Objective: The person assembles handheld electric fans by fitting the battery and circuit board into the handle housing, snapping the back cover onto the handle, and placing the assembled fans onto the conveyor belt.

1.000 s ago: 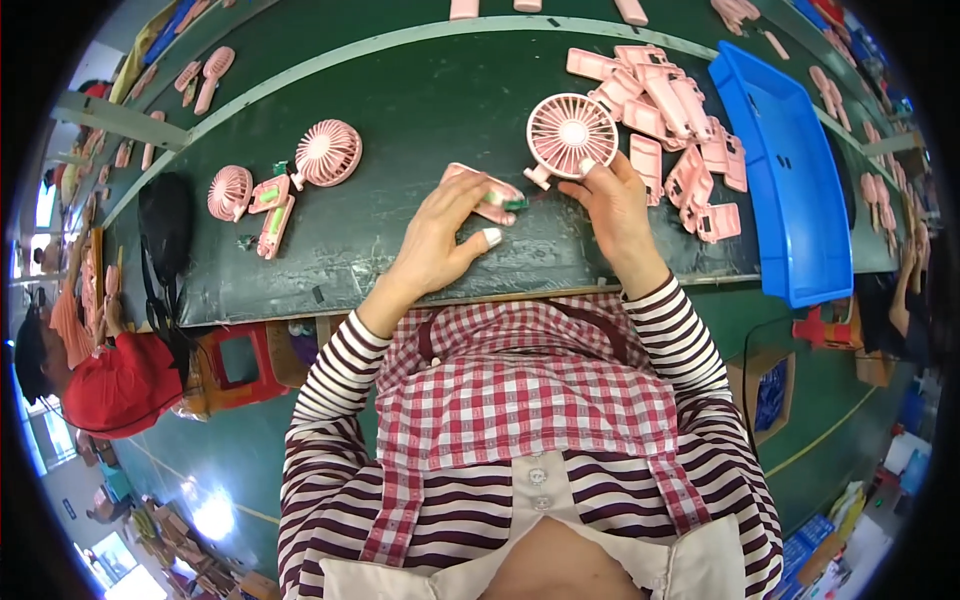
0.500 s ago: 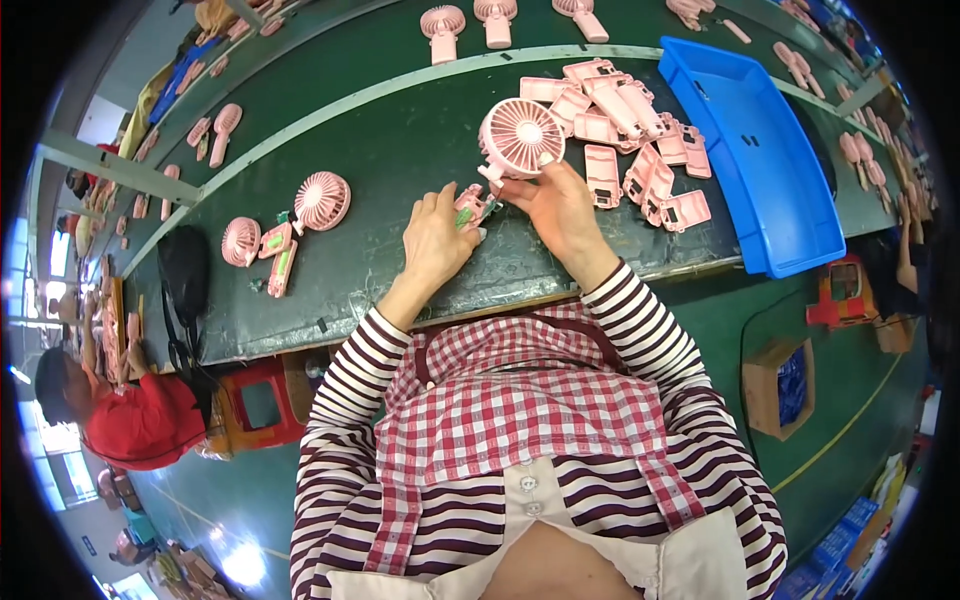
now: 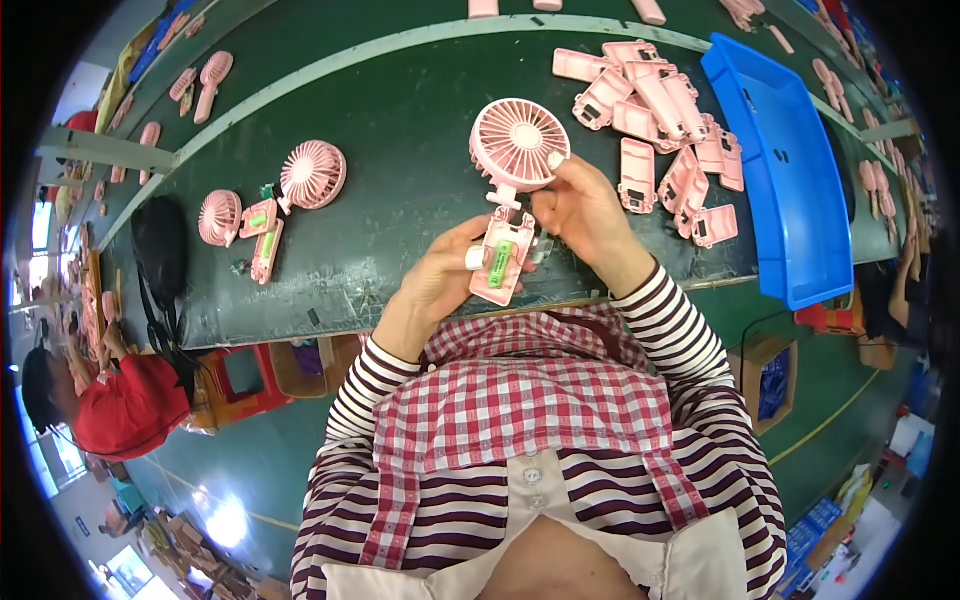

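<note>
Left hand [image 3: 437, 277] grips the casing [image 3: 516, 261] at the desk's [image 3: 390, 150] near edge, its long axis pointing up and slightly right to the fan head [image 3: 524, 137], which the right hand [image 3: 583, 205] pinches by its lower right rim. Fingers behind both parts are hidden; the neck's [image 3: 503, 196] seating cannot be confirmed.

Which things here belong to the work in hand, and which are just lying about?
In the work:
- open pink handle with green battery, in the left hand
- pink fan head, in the right hand
- probably the pink shells and two other fans, untouched

Apparently lying about:
- blue tray
- black bag-like item
</note>
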Tool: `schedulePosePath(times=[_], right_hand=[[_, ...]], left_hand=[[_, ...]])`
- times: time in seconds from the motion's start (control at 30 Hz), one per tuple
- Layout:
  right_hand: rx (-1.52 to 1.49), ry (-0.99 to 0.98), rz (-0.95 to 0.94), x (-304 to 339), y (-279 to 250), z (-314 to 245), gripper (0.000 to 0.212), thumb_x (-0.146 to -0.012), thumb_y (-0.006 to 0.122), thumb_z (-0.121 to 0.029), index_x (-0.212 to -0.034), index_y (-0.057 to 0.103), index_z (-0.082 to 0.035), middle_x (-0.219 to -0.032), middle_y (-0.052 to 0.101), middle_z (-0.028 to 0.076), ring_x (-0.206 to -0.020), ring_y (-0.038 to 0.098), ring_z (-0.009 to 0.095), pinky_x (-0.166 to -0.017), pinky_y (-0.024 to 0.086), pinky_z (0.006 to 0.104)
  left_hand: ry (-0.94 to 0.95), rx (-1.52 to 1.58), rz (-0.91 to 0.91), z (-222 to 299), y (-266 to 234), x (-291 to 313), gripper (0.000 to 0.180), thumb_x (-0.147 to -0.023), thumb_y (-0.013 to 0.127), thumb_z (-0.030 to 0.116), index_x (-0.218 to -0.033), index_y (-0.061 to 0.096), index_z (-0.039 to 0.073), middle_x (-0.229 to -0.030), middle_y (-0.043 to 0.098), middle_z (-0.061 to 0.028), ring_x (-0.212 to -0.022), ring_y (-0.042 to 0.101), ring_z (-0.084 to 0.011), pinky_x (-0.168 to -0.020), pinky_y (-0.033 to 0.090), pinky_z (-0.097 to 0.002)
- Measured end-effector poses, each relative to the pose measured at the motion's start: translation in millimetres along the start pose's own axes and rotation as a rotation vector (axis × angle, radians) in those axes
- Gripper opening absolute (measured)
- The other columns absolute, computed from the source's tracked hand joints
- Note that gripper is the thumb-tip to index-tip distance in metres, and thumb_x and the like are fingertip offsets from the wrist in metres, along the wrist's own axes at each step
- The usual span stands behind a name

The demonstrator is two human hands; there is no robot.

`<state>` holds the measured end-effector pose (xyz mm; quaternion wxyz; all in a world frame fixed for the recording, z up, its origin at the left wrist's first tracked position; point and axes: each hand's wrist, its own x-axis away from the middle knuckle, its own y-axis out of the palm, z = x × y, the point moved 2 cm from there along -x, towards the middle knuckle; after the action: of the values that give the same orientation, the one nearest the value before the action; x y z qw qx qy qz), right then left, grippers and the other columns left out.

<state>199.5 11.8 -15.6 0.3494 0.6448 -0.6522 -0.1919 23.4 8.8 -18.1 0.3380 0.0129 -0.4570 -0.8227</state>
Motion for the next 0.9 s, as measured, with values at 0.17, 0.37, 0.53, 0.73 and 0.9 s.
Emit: schedulePosePath(times=[0.17, 0.37, 0.53, 0.73, 0.9], right_hand=[[0.088, 0.027, -0.003, -4, -8, 6, 0.026, -0.089, 0.047, -0.017, -0.109, 0.047, 0.000, -0.086, 0.058, 0.007, -0.052, 0.052, 0.013, -0.042, 0.037, 0.0226], [0.411, 0.050, -0.020, -8, 5, 7, 0.035, -0.086, 0.055, -0.017, -0.116, 0.046, -0.002, -0.084, 0.056, 0.002, -0.063, 0.052, 0.008, -0.051, 0.040, 0.0191], [0.420, 0.094, -0.092, -18, -4, 8, 0.038, -0.085, 0.056, -0.016, -0.118, 0.046, -0.001, -0.083, 0.057, 0.002, -0.063, 0.052, 0.007, -0.053, 0.041, 0.0183], [0.319, 0.086, -0.120, -17, -5, 4, 0.034, -0.083, 0.060, -0.015, -0.111, 0.049, 0.000, -0.083, 0.057, 0.002, -0.065, 0.054, 0.007, -0.053, 0.041, 0.0181], [0.394, 0.057, -0.148, -20, -1, 2, 0.040, -0.085, 0.058, -0.019, -0.117, 0.046, 0.000, -0.087, 0.057, 0.002, -0.068, 0.053, 0.007, -0.057, 0.042, 0.0194]], left_hand=[[-0.068, -0.062, 0.183, -7, -18, -1, 0.044, -0.082, 0.057, 0.012, -0.122, 0.043, -0.002, -0.098, 0.058, -0.0141, -0.087, 0.061, -0.0251, -0.073, 0.054, -0.0389], [-0.013, -0.136, 0.328, -2, -11, -8, 0.023, -0.082, 0.052, 0.000, -0.104, 0.052, -0.003, -0.085, 0.060, -0.0118, -0.069, 0.063, -0.0213, -0.060, 0.055, -0.0308], [0.049, -0.312, 0.388, 4, 1, -8, 0.022, -0.080, 0.053, -0.002, -0.102, 0.053, -0.002, -0.083, 0.061, -0.0113, -0.064, 0.061, -0.0167, -0.055, 0.052, -0.0268], [0.189, -0.408, 0.382, 5, 2, -9, 0.019, -0.085, 0.055, 0.006, -0.101, 0.053, -0.002, -0.081, 0.061, -0.0100, -0.062, 0.060, -0.0145, -0.052, 0.049, -0.0245], [0.329, -0.622, 0.410, 4, 0, -11, 0.018, -0.088, 0.053, 0.010, -0.100, 0.053, -0.003, -0.076, 0.061, -0.0093, -0.059, 0.058, -0.0138, -0.052, 0.049, -0.0245]])
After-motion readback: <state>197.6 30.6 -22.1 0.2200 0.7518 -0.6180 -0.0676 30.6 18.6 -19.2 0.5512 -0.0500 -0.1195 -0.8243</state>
